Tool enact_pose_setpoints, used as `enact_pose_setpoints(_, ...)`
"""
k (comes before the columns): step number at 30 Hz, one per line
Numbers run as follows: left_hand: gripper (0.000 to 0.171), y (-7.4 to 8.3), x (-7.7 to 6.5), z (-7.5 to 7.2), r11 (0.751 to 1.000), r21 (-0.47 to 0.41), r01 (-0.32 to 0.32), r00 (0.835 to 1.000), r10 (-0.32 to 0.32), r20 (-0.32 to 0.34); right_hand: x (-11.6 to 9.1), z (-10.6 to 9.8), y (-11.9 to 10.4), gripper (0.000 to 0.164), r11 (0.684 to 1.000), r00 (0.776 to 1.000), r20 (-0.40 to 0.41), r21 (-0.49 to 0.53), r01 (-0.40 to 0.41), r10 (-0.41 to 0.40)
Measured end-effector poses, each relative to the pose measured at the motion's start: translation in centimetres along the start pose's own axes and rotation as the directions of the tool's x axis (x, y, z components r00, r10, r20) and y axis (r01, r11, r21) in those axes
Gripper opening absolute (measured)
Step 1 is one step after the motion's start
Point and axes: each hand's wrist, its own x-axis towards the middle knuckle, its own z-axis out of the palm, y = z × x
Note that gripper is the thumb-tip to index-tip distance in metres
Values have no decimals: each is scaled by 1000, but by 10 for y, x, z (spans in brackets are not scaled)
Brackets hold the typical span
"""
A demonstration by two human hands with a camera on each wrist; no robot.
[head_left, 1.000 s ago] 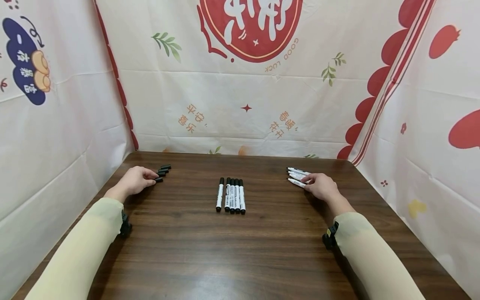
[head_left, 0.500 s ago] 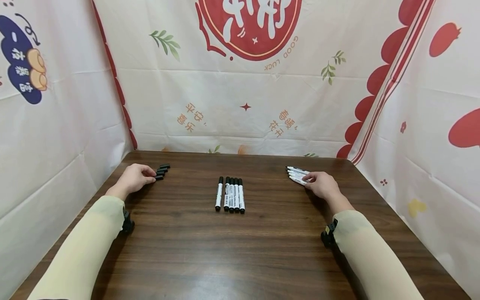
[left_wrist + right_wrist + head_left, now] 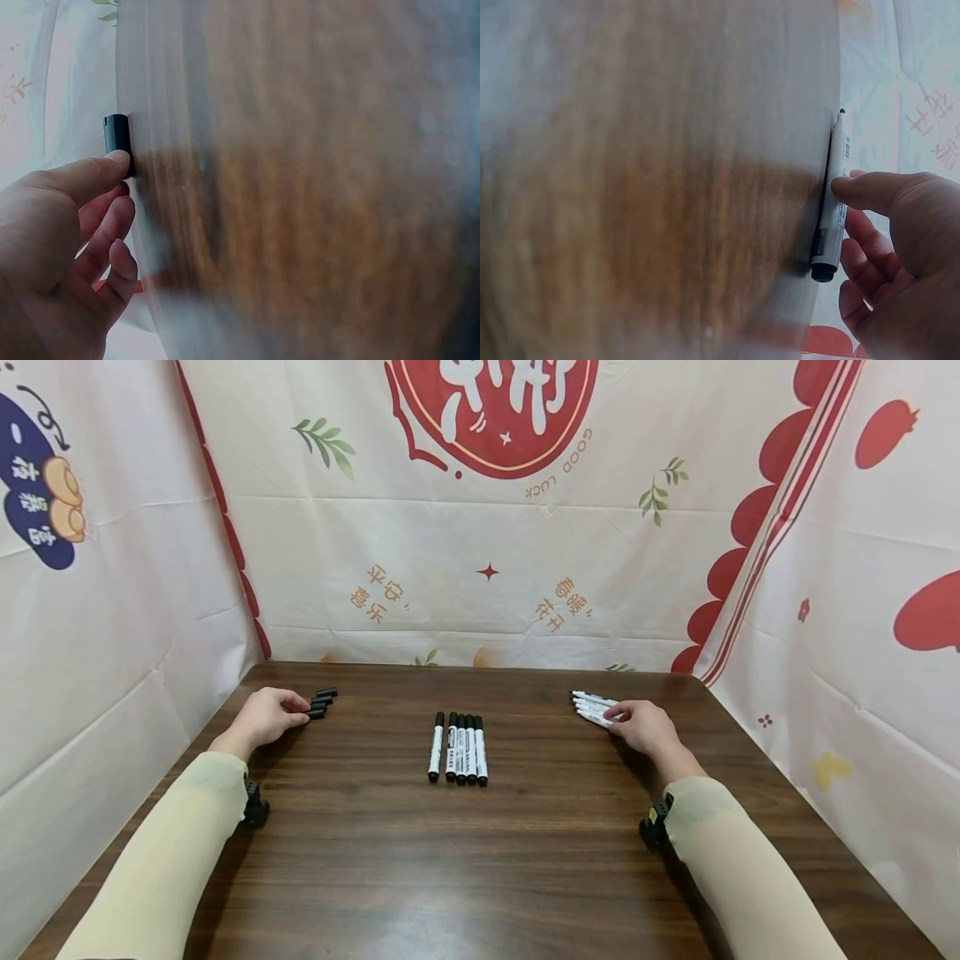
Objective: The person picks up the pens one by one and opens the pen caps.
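Note:
At the table's far left my left hand (image 3: 264, 718) pinches a black marker cap (image 3: 116, 135) between thumb and fingers, low at the tabletop. Just beyond it lie several more black caps (image 3: 327, 692) in a close row. On the far right, my right hand (image 3: 647, 727) pinches a white marker (image 3: 836, 195) by its barrel; its dark tip is bare and points away from the hand. Other uncapped white markers (image 3: 595, 698) lie side by side against it, partly hidden by the fingers.
Several capped black-and-white markers (image 3: 461, 750) lie in a row at the middle of the brown wooden table (image 3: 465, 860), the leftmost slightly apart. Printed cloth (image 3: 450, 543) hangs along the back and both sides.
My left hand has slid its cap slightly away from me, up against the other caps. My right hand has likewise brought its marker closer to the neighbouring ones. The middle row has stayed put.

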Motion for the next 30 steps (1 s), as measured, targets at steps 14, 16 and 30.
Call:
enact_pose_setpoints(14,24,-1,0,-1,1000,-19,18,1000,-19,-3,-1,-2,-1,25,1000,1000,9,16,-19,19)
enact_pose_setpoints(16,24,-1,-1,-1,1000,-20,21,1000,-21,-6,-1,-2,-1,25,1000,1000,9,18,-23,22)
enact_pose_setpoints(30,32,1,-6,-7,998,-54,10,999,-11,-31,-2,1,-11,29,999,999,-23,49,24,-23)
